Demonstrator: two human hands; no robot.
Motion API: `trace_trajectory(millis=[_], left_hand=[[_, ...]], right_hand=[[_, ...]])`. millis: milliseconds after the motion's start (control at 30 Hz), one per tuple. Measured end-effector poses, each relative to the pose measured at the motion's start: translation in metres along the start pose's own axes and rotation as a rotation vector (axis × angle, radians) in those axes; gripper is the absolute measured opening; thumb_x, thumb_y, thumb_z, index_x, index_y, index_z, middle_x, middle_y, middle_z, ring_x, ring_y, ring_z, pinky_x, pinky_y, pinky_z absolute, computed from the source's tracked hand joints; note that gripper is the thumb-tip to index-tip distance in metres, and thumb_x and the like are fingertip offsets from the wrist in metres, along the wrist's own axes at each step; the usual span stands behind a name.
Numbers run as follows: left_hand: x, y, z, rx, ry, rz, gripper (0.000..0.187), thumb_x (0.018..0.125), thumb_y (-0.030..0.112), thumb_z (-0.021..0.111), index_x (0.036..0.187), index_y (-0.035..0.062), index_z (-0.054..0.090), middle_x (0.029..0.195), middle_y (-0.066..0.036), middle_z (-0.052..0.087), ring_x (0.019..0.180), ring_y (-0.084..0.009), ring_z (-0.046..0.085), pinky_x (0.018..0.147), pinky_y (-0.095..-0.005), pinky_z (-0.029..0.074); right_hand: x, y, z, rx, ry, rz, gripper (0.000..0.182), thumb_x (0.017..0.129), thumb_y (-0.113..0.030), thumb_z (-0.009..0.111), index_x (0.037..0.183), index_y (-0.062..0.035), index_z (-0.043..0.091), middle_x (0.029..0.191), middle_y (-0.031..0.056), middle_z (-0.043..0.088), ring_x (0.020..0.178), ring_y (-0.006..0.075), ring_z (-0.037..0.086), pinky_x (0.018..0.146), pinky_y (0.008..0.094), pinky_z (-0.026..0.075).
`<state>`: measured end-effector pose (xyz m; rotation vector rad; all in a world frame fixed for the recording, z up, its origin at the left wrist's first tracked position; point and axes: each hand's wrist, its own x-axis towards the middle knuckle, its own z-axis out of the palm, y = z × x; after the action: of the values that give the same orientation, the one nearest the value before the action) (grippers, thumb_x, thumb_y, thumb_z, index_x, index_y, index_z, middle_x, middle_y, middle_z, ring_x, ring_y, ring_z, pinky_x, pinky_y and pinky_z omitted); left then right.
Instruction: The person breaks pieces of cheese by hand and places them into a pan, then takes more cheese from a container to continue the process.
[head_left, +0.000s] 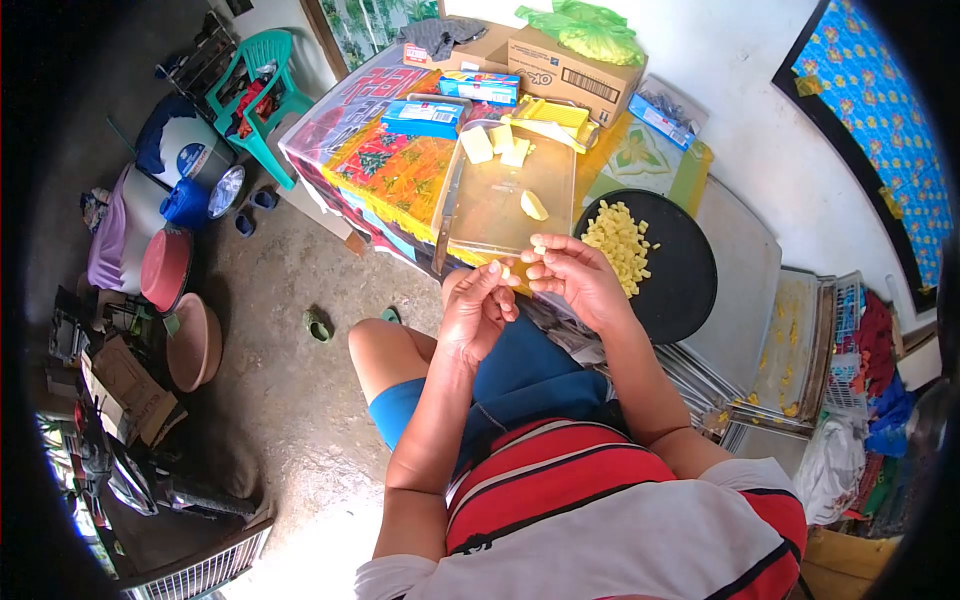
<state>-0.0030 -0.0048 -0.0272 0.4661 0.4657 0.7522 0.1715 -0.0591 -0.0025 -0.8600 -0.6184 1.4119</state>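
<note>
My left hand point(478, 308) pinches a small pale yellow piece point(505, 272), which looks like cheese, between thumb and fingertips. Close beside it, my right hand point(580, 280) is closed on another small cheese piece point(540, 250) at its fingertips. Both hands are above my lap, at the near edge of a translucent cutting board point(500, 205). On that board lie several pale yellow cheese blocks point(477, 145) at the far end and one cut chunk point(534, 205). A knife point(447, 215) rests along its left edge. Many cheese cubes point(618, 245) are heaped on a round black tray point(688, 270) at the right.
Blue boxes point(422, 118) and a yellow tray point(560, 118) stand behind the board on the patterned tablecloth point(345, 125). A cardboard box point(565, 72) is at the back. Stacked metal trays point(785, 345) stand to the right. A green chair point(262, 100) and basins point(193, 342) are at the left.
</note>
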Motion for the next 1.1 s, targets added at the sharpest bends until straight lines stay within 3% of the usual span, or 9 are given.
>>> trace_trajectory(millis=[267, 967, 1100], left_hand=[[0.0022, 0.003, 0.0023, -0.061, 0.079, -0.062, 0.028, 0.093, 0.03, 0.056, 0.106, 0.0065, 0.06, 0.082, -0.003, 0.066, 0.058, -0.0104, 0.052, 0.055, -0.0261, 0.042], [0.0015, -0.0004, 0.0011, 0.038, 0.099, 0.003, 0.017, 0.086, 0.018, 0.066, 0.097, 0.005, 0.064, 0.075, -0.003, 0.064, 0.054, -0.0092, 0.053, 0.053, -0.0253, 0.044], [0.003, -0.0017, 0.0001, 0.095, 0.072, 0.015, 0.019, 0.087, 0.021, 0.065, 0.097, 0.0046, 0.064, 0.074, -0.002, 0.063, 0.057, -0.0103, 0.053, 0.054, -0.027, 0.045]], right_hand=[[-0.0018, -0.002, 0.0023, -0.054, 0.021, 0.018, 0.032, 0.089, -0.007, 0.058, 0.12, 0.002, 0.055, 0.104, 0.0123, 0.065, 0.084, 0.0144, 0.063, 0.075, 0.0288, 0.054], [0.0005, 0.0029, 0.0007, -0.072, 0.009, 0.026, 0.025, 0.088, -0.01, 0.062, 0.11, 0.0011, 0.059, 0.097, 0.0102, 0.066, 0.081, 0.0142, 0.064, 0.074, 0.0273, 0.054], [-0.0009, 0.0023, 0.0009, -0.08, -0.012, 0.025, 0.023, 0.087, -0.01, 0.064, 0.107, 0.0009, 0.06, 0.096, 0.01, 0.066, 0.079, 0.0141, 0.064, 0.074, 0.0259, 0.053]])
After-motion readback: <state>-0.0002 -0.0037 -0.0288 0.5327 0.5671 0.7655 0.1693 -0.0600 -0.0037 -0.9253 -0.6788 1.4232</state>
